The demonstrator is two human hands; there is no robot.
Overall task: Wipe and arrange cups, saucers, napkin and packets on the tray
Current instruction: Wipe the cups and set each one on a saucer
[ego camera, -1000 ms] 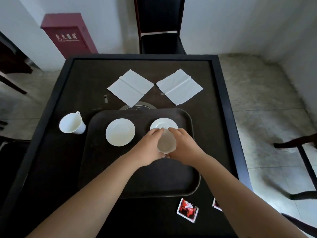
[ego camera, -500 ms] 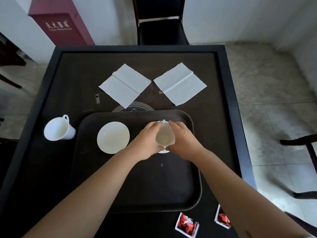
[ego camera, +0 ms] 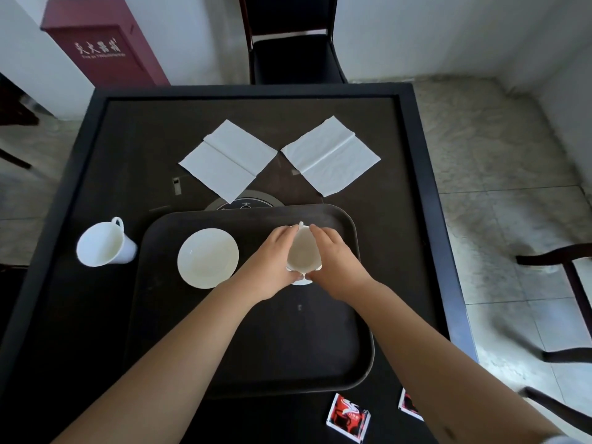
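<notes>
So both hands are wrapped around 1 white cup point(ego camera: 302, 251) over the dark tray point(ego camera: 256, 363), left hand point(ego camera: 272, 264) on one side and right hand point(ego camera: 333, 264) on the other, each grip closed on the cup wall with the thumbs nearly meeting at the near side. The cup's mouth faces up at the camera and its little handle pokes out on the far side. It sits over a saucer point(ego camera: 301, 281) that's mostly hidden, only a sliver of white rim peeks out below the thumbs, and I can't tell if the cup is actually touching it. Left of the cup, also on the tray, there's a second saucer point(ego camera: 208, 257), bare. Off the tray to its left, on the desk point(ego camera: 128, 155), a second cup point(ego camera: 104, 243) stands with its handle on the far side. Beyond the tray are 2 white napkins laid flat like diamonds, the left napkin point(ego camera: 229, 160) and the right napkin point(ego camera: 331, 158), corners almost touching. Near side of the tray, on the desk, 2 red packets: one packet point(ego camera: 347, 418) fully in view, the other packet point(ego camera: 408, 406) partly covered by the right forearm.
</notes>
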